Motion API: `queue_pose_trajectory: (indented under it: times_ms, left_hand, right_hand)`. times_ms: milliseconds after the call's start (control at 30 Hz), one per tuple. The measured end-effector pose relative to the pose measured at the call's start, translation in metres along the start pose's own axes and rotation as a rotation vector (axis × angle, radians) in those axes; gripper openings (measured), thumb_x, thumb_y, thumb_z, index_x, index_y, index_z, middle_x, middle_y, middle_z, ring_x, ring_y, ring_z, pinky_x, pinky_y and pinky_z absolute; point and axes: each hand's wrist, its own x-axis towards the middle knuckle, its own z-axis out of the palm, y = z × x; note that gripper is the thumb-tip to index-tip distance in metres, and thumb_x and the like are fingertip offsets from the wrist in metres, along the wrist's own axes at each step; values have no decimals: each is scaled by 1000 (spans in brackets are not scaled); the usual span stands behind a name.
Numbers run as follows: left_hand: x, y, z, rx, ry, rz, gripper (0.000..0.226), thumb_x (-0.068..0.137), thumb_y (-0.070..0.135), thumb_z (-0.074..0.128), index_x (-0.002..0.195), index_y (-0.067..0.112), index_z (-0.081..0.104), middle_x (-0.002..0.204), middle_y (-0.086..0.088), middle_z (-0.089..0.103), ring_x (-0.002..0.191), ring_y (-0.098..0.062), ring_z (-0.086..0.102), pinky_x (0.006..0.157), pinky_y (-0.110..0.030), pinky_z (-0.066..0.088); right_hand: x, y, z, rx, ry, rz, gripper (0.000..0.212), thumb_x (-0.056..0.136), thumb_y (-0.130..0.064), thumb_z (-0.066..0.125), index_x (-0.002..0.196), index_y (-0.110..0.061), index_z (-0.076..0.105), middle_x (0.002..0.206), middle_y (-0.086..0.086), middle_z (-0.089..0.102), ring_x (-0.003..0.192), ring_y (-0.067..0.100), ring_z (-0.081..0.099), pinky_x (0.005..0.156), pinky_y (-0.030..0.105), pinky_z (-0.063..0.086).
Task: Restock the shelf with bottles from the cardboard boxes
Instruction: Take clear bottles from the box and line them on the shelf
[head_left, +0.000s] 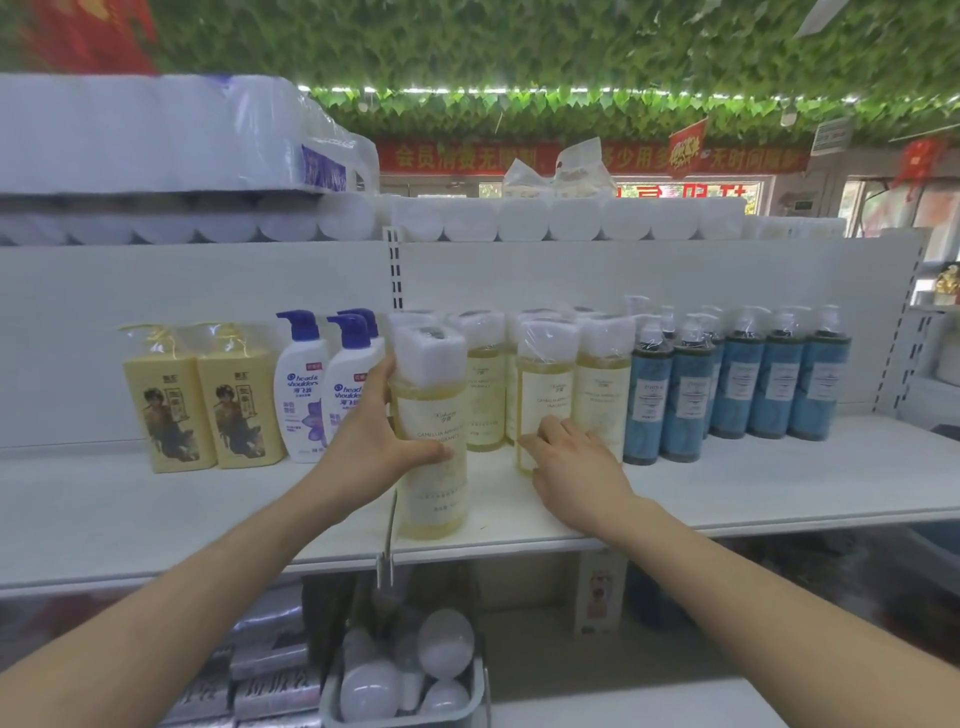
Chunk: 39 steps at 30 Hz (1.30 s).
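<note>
My left hand (376, 441) grips a pale yellow bottle (431, 467) with a white wrapped cap, standing near the front edge of the white shelf (208, 509). My right hand (571, 462) touches the lower front of a second pale yellow bottle (545, 384) with straight fingers. More yellow bottles (485, 384) of the same kind stand in a group behind these two. No cardboard box is in view.
Blue bottles (769, 384) line the shelf to the right. White and blue shampoo bottles (306, 384) and yellow square packs (202, 400) stand to the left. Tissue rolls (519, 218) fill the top shelf. A grey basket (467, 701) of white bulbs sits below.
</note>
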Motion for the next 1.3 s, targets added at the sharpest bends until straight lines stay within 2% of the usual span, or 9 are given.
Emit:
queue_pose_trajectory:
  times_ms: [100,233,367,500,733,933,1100,1233,1300]
  left_hand:
    - [-3,2,0,-1,-8,-7,97,75,22,96,129,71,31,131,24,59,118,-8,65,90,-28,57]
    - [-4,7,3,-4,-25,-25,105,74,22,96,149,53,30,132,22,59,120,-13,67,99,-42,60]
    - [-1,12,11,13,-28,-21,104,75,25,96,150,51,30,130,23,60,118,-9,66,102,-46,60]
    - [3,13,22,7,-49,-23,105,74,28,96,153,46,29,135,13,62,122,-16,67,103,-55,59]
    - [9,10,42,-44,-114,-31,104,77,27,95,149,56,27,130,29,59,118,-5,66,104,-45,58]
    - [14,5,35,-117,-227,-63,102,81,24,93,153,49,27,141,21,56,128,-9,62,113,-51,53]
    - [3,5,23,-17,-239,-73,106,79,47,92,161,42,24,150,14,52,137,-12,55,117,-54,48]
    - [-19,-11,24,140,-140,-42,107,80,52,89,162,40,21,139,13,53,123,-5,61,107,-43,57]
    - [-33,-21,33,180,-84,32,108,82,49,89,160,49,16,135,13,51,116,-3,64,96,-32,61]
  right_hand:
    - [-4,2,-1,54,1,12,48,103,-23,52,151,-25,50,135,0,54,125,23,52,105,41,48]
    - [-10,7,-5,123,18,15,47,103,-27,54,151,-27,51,136,-3,56,124,21,54,107,41,49]
    - [-15,13,-14,184,20,25,46,104,-28,54,150,-25,53,139,-3,57,127,23,55,106,42,50]
    - [-17,19,-25,245,16,41,44,105,-28,55,149,-25,54,140,-3,56,126,22,55,105,42,51]
    - [-9,23,-42,365,51,55,39,104,-30,59,143,-27,58,134,-7,57,117,15,58,97,35,52]
    - [-8,23,-46,391,34,48,38,103,-31,60,141,-28,59,132,-8,58,114,11,57,98,35,52]
    - [-6,23,-49,418,16,28,38,102,-29,64,140,-28,61,129,-10,59,107,4,56,95,27,49]
    - [-8,14,-44,508,-48,-5,27,99,-34,71,126,-30,67,123,-12,61,104,4,61,95,31,55]
    - [-12,4,-36,547,-81,-33,17,97,-39,72,112,-32,69,117,-15,62,103,3,61,93,32,56]
